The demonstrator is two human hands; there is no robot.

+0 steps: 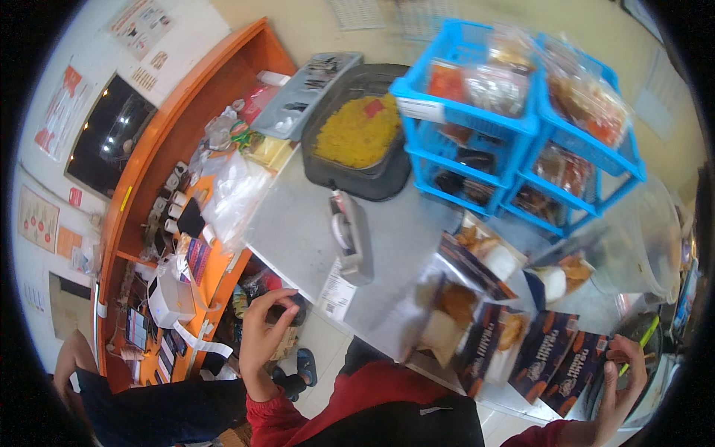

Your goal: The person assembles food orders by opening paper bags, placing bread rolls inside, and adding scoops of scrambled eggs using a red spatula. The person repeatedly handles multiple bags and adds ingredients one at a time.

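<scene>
**Hands raised over a counter of boxed meals**

Head view: a person in a red sleeve stands at a grey metal counter (pixel 298 223) crowded with dark printed cardboard meal boxes (pixel 555 350). The right hand (pixel 622 376), at the lower right, has its fingers curled around a thin yellow-green pen-like stick (pixel 642 339), just beside the nearest closed boxes. The left hand (pixel 264 331) hangs off the counter's near edge with its fingers bent in a loose pinch; whether anything lies between them cannot be told.

The boxes look light and thin-walled, likely to buckle if squeezed, so a hold on the two side edges or flat under the base seems safest. The open ones show fried food and white rice and would probably spill if tipped.

Counted: about three closed boxes lie flat at the front, and roughly four open ones sit behind them, though blur makes the tally uncertain. One black tray of yellow rice (pixel 357 130) stands at the back beside two blue plastic basket racks (pixel 469 112) stacked with bagged food. One grey tape dispenser (pixel 350 235) lies mid-counter, and one clear plastic tub (pixel 640 238) sits at the right.
</scene>
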